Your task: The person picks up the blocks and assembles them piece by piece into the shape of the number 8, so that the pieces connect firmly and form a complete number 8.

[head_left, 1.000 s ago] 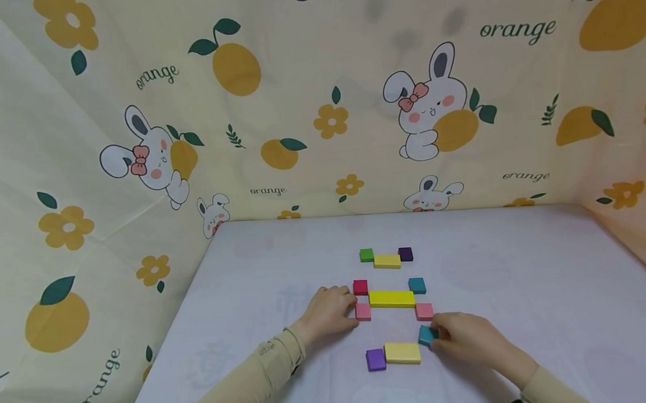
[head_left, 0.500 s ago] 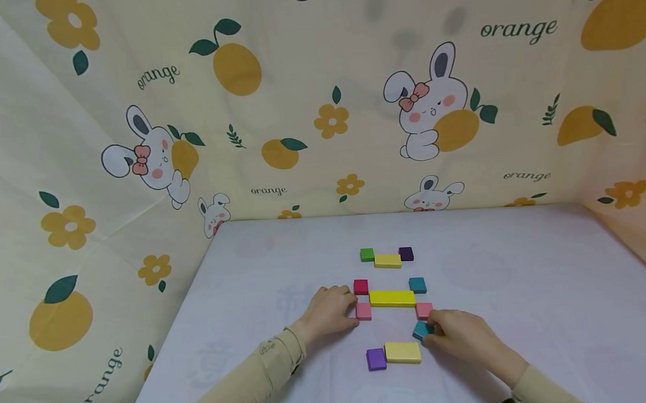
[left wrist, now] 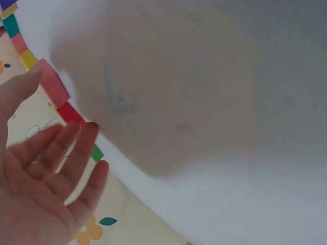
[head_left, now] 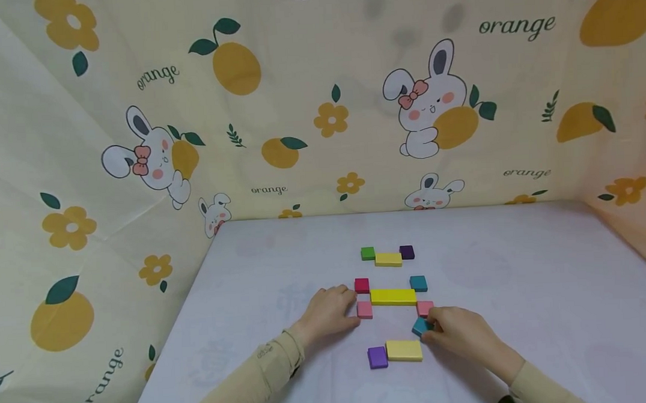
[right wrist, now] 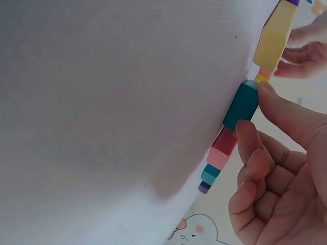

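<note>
My right hand (head_left: 466, 333) pinches a teal block (head_left: 421, 327) between thumb and forefinger. That block sits turned at an angle just below the right pink block (head_left: 425, 308). Close up in the right wrist view, the teal block (right wrist: 241, 105) lies between the thumb and forefinger tips. At the left, my left hand (head_left: 329, 312) rests with loosely bent fingers beside the red block (head_left: 361, 286) and the left pink block (head_left: 364, 309). Its thumb tip is at the pink block (left wrist: 52, 83) in the left wrist view. A long yellow block (head_left: 393, 297) lies between both sides.
Nearer the person, a purple block (head_left: 377, 357) touches a pale yellow block (head_left: 404, 350). Farther back are a green block (head_left: 367, 253), another pale yellow block (head_left: 388, 259) and a dark purple block (head_left: 407, 252). Another teal block (head_left: 418, 283) stands above the yellow bar's right end.
My right hand has moved the teal block slightly left and away from the person, closer to the right pink block, and turned it. The left hand has stayed in place.
</note>
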A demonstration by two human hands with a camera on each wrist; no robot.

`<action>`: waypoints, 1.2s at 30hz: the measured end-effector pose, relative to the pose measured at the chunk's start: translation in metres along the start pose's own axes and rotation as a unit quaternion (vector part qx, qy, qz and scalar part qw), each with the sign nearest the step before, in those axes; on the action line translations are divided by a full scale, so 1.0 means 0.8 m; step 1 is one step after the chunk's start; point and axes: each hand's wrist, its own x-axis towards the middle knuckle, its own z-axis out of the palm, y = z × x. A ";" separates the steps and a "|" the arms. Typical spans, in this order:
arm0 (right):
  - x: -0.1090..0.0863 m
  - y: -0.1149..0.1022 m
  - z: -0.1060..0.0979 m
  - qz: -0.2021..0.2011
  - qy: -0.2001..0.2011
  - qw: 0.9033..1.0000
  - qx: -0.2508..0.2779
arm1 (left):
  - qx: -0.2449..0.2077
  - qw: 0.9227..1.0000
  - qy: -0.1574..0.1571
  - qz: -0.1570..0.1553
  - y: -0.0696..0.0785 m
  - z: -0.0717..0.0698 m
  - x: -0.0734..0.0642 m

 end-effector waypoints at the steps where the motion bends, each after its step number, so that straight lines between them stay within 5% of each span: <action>1: 0.000 -0.001 0.000 0.001 0.001 1.000 -0.001 | -0.008 1.000 0.008 -0.006 0.001 -0.001 -0.002; 7: 0.001 -0.006 -0.002 0.006 -0.004 1.000 -0.011 | -0.043 0.998 0.050 0.001 0.009 -0.009 -0.017; 12: 0.000 -0.008 -0.001 0.009 -0.005 1.000 -0.016 | -0.053 0.997 0.021 0.042 0.023 -0.015 -0.029; 19: -0.001 -0.009 -0.002 0.008 0.003 1.000 -0.018 | -0.063 0.996 -0.038 0.059 0.038 -0.017 -0.043; 36: -0.002 -0.009 -0.001 -0.002 0.013 1.000 -0.027 | -0.038 0.993 -0.035 0.111 0.041 -0.003 -0.056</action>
